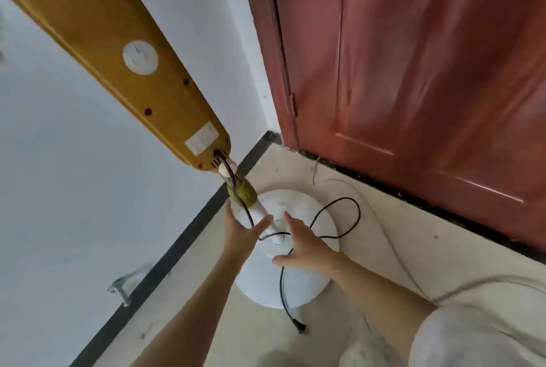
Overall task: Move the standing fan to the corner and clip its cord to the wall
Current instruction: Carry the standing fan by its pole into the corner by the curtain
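White fan base (pixel 295 287) is set on the floor (pixel 384 248) near the corner; black cord (pixel 351 219) lies across it. Left hand (pixel 243 229) and right hand (pixel 304 245) are held spread open beside the pole (pixel 264 216), nothing gripped.

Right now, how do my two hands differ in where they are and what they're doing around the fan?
The left hand is at the white pole, fingers spread open around it, while the right hand hovers over the round white base, also open. The left hand sits nearer the wall, the right nearer the door. The black cord runs by the left hand's fingertips but passes under the right hand's fingers. Neither has closed a grip on anything.
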Available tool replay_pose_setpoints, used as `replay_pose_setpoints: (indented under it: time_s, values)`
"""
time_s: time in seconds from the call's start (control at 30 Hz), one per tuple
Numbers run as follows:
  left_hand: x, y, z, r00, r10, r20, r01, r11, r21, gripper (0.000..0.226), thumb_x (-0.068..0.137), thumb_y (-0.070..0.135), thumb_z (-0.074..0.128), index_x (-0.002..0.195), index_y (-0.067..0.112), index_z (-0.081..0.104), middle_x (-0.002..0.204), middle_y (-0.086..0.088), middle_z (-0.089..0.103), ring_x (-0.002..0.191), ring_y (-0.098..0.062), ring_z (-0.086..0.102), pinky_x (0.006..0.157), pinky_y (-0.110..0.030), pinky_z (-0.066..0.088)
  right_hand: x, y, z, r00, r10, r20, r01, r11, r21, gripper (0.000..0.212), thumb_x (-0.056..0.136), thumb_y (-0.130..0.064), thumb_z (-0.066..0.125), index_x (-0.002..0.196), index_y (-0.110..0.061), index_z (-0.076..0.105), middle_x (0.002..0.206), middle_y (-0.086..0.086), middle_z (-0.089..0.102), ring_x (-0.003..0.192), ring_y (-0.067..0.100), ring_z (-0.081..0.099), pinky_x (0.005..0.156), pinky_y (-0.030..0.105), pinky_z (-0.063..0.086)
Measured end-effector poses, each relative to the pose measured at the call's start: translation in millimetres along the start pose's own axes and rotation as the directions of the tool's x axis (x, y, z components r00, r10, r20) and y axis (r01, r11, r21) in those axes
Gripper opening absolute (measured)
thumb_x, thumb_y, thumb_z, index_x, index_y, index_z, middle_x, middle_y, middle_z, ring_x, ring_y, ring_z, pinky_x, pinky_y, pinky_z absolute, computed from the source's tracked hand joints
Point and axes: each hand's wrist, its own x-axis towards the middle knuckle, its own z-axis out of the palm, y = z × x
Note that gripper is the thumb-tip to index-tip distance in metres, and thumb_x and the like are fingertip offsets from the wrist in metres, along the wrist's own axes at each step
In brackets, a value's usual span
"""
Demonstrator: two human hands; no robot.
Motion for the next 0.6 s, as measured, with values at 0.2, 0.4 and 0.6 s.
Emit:
replay_pose_setpoints:
  time_s: [0.2, 0.4, 0.6]
  values:
    - [81, -56, 41, 0.957, 0.254, -0.141, -0.27, 0.956, -0.112, 0.051, 0.068, 0.033, 0.076, 0.112, 0.02, 0.052, 0.098, 0.012, 0.065, 0.089, -0.008, 0.063, 0.066, -0.015, 0.05, 134, 56, 66, 0.967, -0.224, -0.12, 0.229, 0.973, 0.035, 0.104, 0.069, -0.053, 0.067, 0.139, -0.039, -0.008, 0.157, -0.005, 0.006, 0.143, 0.018, 0.01, 0.117, 0.051, 0.013]
    - [98, -62, 51, 0.904, 0.365, -0.221, -0.41, 0.887, -0.213, 0.029, 0.076, 0.011, 0.068, 0.072, -0.011, 0.051, 0.065, -0.023, 0.055, 0.06, -0.029, 0.052, 0.059, -0.033, 0.047, 184, 51, 77, 0.946, -0.17, -0.277, 0.278, 0.864, 0.421, 0.028, 0.065, -0.043, 0.058, 0.083, -0.025, 0.046, 0.072, -0.004, 0.056, 0.065, 0.012, 0.054, 0.053, 0.022, 0.041]
    - [95, -60, 50, 0.919, 0.314, -0.237, -0.371, 0.894, -0.254, 0.018, 0.071, -0.001, 0.064, 0.07, -0.012, 0.049, 0.068, -0.019, 0.053, 0.064, -0.027, 0.05, 0.062, -0.038, 0.045, 186, 52, 84, 0.935, -0.192, -0.297, 0.307, 0.856, 0.415, 0.024, 0.075, -0.026, 0.06, 0.095, -0.017, 0.05, 0.083, 0.01, 0.063, 0.07, 0.022, 0.061, 0.057, 0.027, 0.048]
